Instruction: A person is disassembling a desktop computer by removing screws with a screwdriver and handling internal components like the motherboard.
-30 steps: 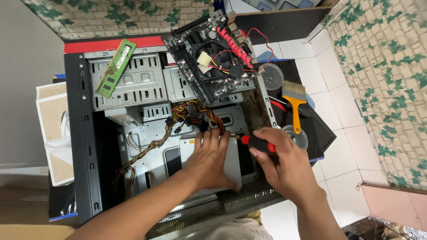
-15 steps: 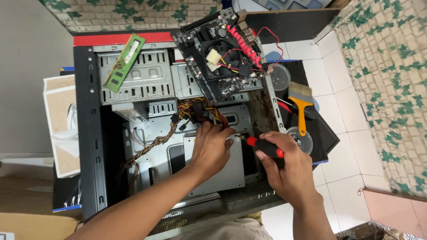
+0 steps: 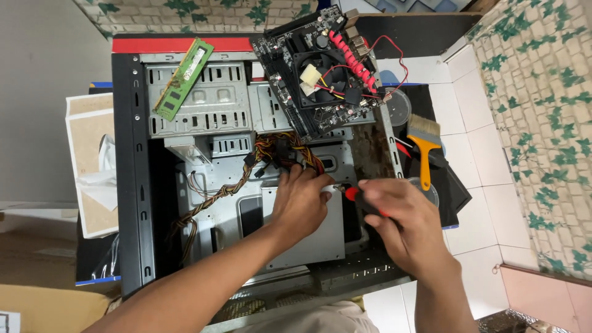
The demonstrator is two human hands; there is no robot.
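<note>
— What are your hands doing?

— Your right hand (image 3: 401, 225) is clenching a red-and-black screwdriver (image 3: 361, 198). Your left hand (image 3: 302, 200) is pressing curled fingers against braided yellow-black cables (image 3: 271, 154).

— Where's this happening?

— Inside the grey sheet-metal computer case (image 3: 203, 111), below the black motherboard (image 3: 320, 68).

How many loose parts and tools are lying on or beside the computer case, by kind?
Motherboard: 1
Green memory stick: 1
Orange-handled paintbrush: 1
Red-and-black screwdriver, in the right hand: 1
Total: 4
</note>
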